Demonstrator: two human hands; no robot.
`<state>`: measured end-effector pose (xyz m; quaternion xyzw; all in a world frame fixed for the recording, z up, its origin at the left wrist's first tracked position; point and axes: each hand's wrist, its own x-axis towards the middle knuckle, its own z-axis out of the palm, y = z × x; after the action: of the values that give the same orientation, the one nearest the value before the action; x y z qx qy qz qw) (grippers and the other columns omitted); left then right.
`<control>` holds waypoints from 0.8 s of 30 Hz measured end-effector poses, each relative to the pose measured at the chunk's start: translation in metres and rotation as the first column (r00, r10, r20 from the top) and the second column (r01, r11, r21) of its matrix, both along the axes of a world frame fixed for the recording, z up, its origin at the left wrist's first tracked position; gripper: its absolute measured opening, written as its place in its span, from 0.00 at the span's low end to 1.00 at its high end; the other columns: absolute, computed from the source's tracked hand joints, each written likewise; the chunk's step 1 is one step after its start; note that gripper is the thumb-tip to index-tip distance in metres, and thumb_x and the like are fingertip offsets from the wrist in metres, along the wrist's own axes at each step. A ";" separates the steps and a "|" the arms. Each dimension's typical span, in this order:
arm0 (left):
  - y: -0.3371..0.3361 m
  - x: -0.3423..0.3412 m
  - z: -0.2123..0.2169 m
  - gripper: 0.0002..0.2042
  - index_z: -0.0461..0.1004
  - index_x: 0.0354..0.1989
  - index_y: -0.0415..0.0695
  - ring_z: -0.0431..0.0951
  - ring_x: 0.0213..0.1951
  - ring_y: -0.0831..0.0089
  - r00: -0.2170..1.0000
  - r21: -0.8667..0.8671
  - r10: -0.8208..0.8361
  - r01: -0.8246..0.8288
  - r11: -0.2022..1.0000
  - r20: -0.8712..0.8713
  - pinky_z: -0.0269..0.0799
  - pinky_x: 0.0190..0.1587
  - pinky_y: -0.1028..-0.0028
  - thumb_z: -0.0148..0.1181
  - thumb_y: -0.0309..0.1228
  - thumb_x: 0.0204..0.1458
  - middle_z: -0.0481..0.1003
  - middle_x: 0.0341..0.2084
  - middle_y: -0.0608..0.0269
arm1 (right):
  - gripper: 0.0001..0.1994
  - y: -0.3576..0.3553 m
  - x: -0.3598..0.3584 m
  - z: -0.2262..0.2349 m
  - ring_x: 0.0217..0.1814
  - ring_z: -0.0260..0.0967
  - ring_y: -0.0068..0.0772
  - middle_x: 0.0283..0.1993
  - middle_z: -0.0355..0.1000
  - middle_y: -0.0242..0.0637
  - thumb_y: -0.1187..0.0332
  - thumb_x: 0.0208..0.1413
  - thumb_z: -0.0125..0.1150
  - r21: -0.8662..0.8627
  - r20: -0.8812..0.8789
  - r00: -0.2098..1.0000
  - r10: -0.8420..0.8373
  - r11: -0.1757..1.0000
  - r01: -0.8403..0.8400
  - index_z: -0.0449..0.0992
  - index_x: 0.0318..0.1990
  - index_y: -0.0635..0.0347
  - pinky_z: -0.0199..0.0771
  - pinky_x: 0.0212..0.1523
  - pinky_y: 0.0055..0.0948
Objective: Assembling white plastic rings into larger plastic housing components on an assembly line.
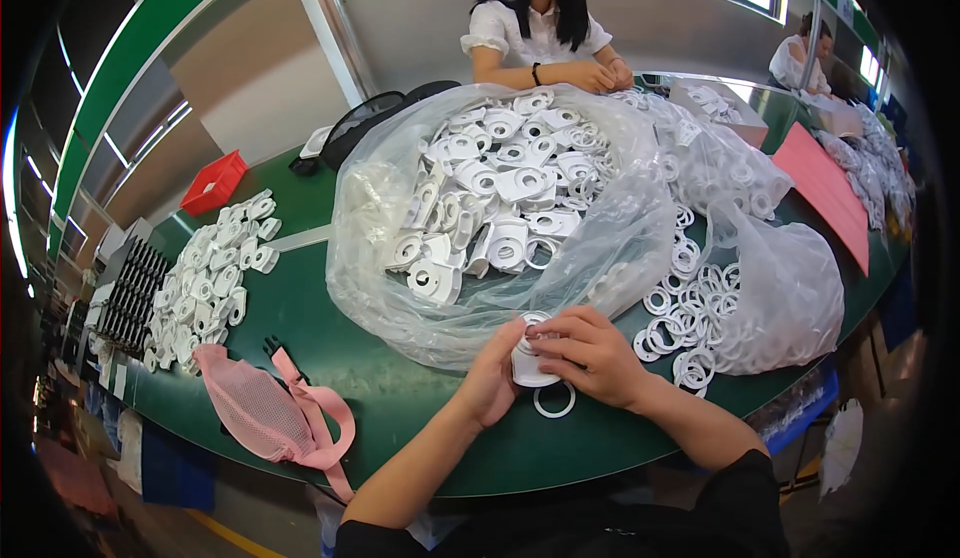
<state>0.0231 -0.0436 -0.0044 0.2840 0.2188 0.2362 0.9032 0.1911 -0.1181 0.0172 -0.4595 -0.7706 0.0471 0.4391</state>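
Over the near middle of the green table, both of my hands are closed on one white plastic housing (527, 368) with a round opening. My left hand (488, 376) grips its left side, the thumb along the edge. From the right, my right hand (590, 353) presses its fingers onto the ring-shaped top of the part. A loose white ring (554, 400) lies on the table just below my hands. Beyond them stands a large clear plastic bag (375, 298), open at the top and heaped with white housings (525, 183).
White rings (690, 308) spill from a second plastic bag (790, 298) at the right. At left are a pile of housings (215, 268), a red tray (214, 182), black stacked pieces (130, 283) and a pink mesh bag (255, 408). A co-worker (540, 28) sits across the table (400, 398).
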 end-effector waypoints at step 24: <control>-0.028 0.016 0.011 0.34 0.40 0.67 0.56 0.61 0.59 0.63 0.989 0.191 -0.150 0.147 0.970 -0.002 0.68 0.51 0.59 0.23 0.61 0.56 0.55 0.61 0.57 | 0.13 -0.007 -0.005 -0.005 0.26 0.66 0.30 0.25 0.71 0.34 0.75 0.43 0.65 -0.183 -0.276 0.925 -0.260 0.959 0.215 0.78 0.39 0.59 0.67 0.27 0.25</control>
<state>0.0386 -0.0716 0.0064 0.3834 0.1678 0.1895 0.8882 0.1857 -0.1254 0.0119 -0.5688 -0.6285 0.1197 0.5169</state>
